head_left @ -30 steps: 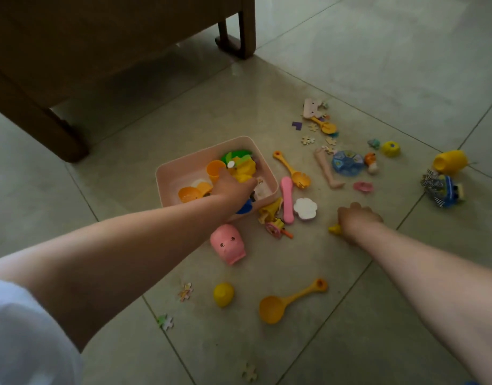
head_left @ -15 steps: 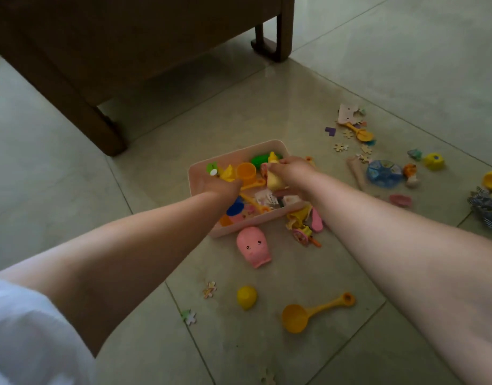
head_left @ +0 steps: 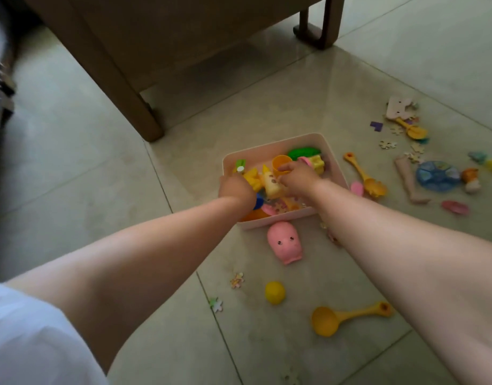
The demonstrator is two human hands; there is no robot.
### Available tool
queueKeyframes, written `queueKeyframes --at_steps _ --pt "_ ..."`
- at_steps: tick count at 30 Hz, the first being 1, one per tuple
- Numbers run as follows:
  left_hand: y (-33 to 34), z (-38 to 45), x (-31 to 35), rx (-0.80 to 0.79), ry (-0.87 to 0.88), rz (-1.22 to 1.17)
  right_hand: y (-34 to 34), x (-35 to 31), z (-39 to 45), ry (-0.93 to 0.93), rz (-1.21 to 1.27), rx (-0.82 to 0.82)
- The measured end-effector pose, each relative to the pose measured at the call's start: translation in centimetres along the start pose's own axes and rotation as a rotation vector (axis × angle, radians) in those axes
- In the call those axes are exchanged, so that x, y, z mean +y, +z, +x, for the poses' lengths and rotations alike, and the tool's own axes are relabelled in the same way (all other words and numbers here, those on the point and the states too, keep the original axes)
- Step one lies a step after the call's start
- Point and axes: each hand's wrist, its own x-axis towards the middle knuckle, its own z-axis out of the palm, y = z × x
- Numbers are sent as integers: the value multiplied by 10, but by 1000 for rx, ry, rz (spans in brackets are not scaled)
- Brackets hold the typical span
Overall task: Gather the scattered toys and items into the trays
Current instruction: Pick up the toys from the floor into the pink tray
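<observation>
The pink tray (head_left: 333, 159) stood on the tiled floor (head_left: 72, 176), just in front of a leg of the wooden furniture (head_left: 122, 79), and it was already full of small toys: an orange cup (head_left: 281, 162), a green piece (head_left: 303, 152) and several yellow pieces. Both hands were over the tray. The right hand (head_left: 297, 177) had its fingers curled beside a pale yellow toy (head_left: 271, 184); whether it really grasped this toy I cannot tell. The left hand (head_left: 235, 190) was at the left edge of the tray, seen from behind, so the state of its fingers was hidden. Just beside the near wall of the tray lay a pink pig toy (head_left: 285, 243). Nearer to the person were a yellow ball (head_left: 275, 292), a yellow scoop (head_left: 347, 318) and some puzzle pieces (head_left: 237, 280). To the right of the tray lay a yellow spoon (head_left: 364, 176), a blue disc (head_left: 438, 176) and other small items.
</observation>
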Motion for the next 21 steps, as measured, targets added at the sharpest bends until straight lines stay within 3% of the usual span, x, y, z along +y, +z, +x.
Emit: queueKeyframes --at_steps 4,8,11,13,16,19,21 --pt "2 3 -2 143 136 32 -11 16 -14 -82 64 133" --pt "-5 -4 9 16 389 66 -21 18 -48 -169 86 -109" --pt "-2 -18 16 -133 596 212 -23 23 -70 -174 -87 -236" --pt "8 -28 17 -227 596 333 -21 32 -73 -184 -408 -216" --pt "12 -37 17 -206 540 414 -14 46 -67 -111 -733 -176" --pt "14 -46 13 -189 503 337 -3 50 -70 -2 -754 -206" --pt "19 -54 5 -260 406 240 4 52 -74 76 -625 -193"
